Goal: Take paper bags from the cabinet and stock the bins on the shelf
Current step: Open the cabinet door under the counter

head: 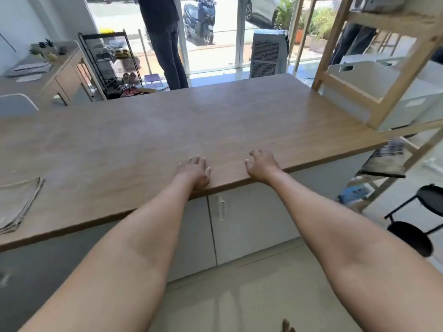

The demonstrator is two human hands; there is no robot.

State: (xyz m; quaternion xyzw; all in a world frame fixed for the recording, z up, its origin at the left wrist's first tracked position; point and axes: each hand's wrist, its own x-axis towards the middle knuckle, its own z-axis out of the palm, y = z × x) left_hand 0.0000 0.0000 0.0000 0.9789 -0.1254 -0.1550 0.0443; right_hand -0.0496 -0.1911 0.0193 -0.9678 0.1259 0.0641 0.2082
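While both your left hand point(194, 172) and right hand point(261, 167) rest empty, fingers loosely curled, on the counter point(167, 130), the light, crushable bags presumably wait unseen behind the cabinet door point(251, 219) at six o'clock, so pinch their flat folded edges.

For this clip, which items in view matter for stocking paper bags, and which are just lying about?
Belong to the job:
- cabinet doors under the counter, shut
- white bins on the wooden shelf
- left hand and right hand, both empty on the counter

Lying about:
- folded cloths
- shoe rack
- black stool
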